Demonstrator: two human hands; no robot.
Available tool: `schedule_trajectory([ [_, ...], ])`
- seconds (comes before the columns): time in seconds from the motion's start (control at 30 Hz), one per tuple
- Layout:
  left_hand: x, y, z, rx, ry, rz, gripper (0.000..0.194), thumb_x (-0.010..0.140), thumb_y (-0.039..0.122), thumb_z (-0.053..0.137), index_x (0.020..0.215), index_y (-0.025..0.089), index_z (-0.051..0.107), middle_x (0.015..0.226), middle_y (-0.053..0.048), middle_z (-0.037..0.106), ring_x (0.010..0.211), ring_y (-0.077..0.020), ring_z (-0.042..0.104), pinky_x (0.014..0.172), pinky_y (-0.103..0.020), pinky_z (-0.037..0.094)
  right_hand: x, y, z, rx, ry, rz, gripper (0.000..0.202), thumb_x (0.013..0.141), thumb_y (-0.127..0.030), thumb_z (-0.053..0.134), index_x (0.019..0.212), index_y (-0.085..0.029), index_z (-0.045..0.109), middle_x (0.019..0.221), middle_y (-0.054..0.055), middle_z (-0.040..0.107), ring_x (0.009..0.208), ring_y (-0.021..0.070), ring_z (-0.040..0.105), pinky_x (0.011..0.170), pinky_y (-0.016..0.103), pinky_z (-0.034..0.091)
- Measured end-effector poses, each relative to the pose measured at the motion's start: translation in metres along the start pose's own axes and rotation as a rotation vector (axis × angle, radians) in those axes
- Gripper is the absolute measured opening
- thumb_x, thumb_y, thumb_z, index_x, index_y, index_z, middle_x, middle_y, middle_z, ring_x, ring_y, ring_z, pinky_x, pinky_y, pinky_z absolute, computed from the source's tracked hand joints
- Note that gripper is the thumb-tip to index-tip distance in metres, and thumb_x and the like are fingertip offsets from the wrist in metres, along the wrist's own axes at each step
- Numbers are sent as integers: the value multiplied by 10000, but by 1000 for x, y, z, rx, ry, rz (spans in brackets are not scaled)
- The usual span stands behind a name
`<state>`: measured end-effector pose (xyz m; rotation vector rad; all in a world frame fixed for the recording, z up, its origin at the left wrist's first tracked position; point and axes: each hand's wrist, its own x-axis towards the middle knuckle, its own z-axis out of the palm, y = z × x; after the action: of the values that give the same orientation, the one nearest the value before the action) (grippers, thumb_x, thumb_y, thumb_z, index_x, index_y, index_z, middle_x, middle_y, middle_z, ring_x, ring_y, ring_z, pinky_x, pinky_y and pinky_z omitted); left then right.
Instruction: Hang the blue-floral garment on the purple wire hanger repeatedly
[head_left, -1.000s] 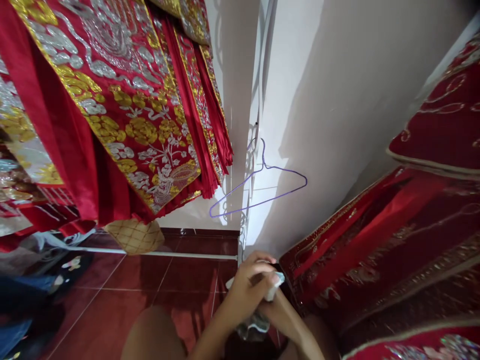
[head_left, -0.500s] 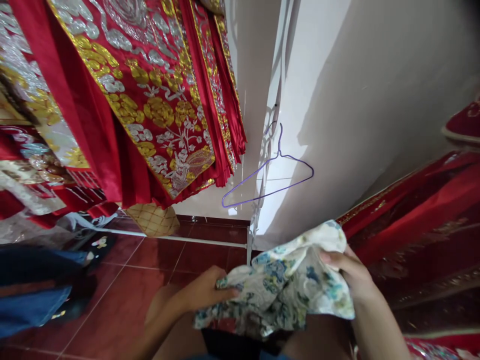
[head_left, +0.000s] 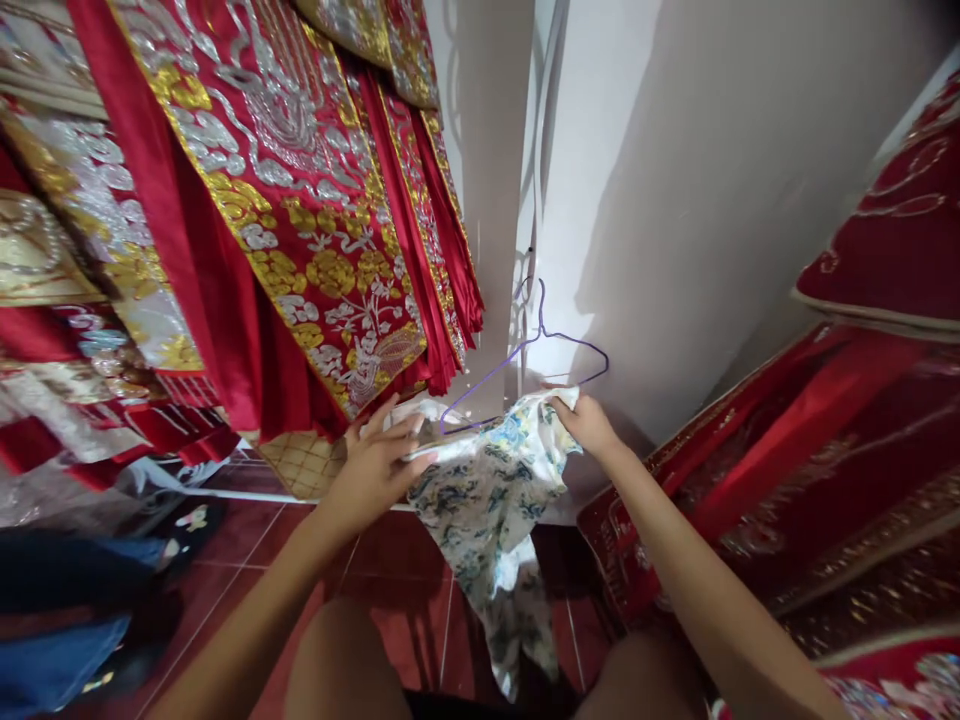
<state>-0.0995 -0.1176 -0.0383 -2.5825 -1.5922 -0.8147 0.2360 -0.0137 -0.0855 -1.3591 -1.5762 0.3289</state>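
Note:
A floral white, blue and green garment [head_left: 487, 490] hangs between my two hands, its lower part dangling toward the floor. My left hand [head_left: 386, 450] has its fingers partly spread over the garment's upper left edge and grips the cloth there. The upper right corner of the cloth is pinched in my right hand [head_left: 585, 420]. A purple hanger [head_left: 551, 335] hangs just beyond the garment, hook up, with its lower left end at the garment's opening.
Red embroidered garments [head_left: 300, 220] hang at the left, and more red cloth [head_left: 795, 470] hangs at the right. A white wall [head_left: 675, 200] stands ahead. At the lower left a person's shoe [head_left: 187, 530] rests on the red tiled floor [head_left: 397, 590].
Both hands have moved up and forward with the garment, from near my lap to the hanger. The bunched cloth has unfolded and now hangs down.

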Motion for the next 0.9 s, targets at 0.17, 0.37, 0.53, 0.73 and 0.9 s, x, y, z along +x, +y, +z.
schedule_trajectory([
  [0.17, 39, 9, -5, -177, 70, 92, 272, 914, 397, 565, 875, 219, 766, 1321, -106, 642, 1383, -299, 435, 1169, -559, 279, -14, 1, 20, -86, -154, -47, 308, 885, -430, 542, 800, -192, 718, 750, 101, 751, 743, 256, 695, 666, 288, 452],
  [0.37, 80, 28, -16, -109, 208, 154, 226, 894, 331, 576, 767, 196, 706, 1122, -109, 714, 1133, -285, 623, 1042, -459, 450, -38, -14, 33, -114, -156, -107, 255, 896, -391, 549, 911, -209, 727, 788, 114, 753, 795, 282, 711, 649, 282, 425],
  [0.53, 106, 48, -18, 49, 206, 48, 106, 832, 306, 650, 838, 201, 649, 1022, -82, 685, 895, -253, 646, 795, -359, 490, -48, -29, 39, -12, -127, -40, 242, 878, -372, 559, 891, -201, 730, 744, 95, 734, 771, 266, 698, 662, 284, 445],
  [0.73, 118, 30, -13, -5, 332, 25, 126, 802, 242, 655, 927, 238, 667, 971, -45, 701, 816, -225, 641, 717, -301, 431, -58, -15, 22, 386, 288, 71, 720, 804, -320, 601, 1468, -140, 388, 1043, 112, 706, 815, 207, 663, 789, 329, 519],
  [0.9, 121, 21, -13, 11, 290, 11, 142, 822, 325, 633, 848, 214, 718, 871, -56, 685, 772, -220, 637, 712, -297, 431, -35, 20, -18, 230, 585, 151, 814, 738, -370, 644, 1464, -91, 405, 1296, 185, 608, 1080, 272, 625, 950, 393, 480],
])
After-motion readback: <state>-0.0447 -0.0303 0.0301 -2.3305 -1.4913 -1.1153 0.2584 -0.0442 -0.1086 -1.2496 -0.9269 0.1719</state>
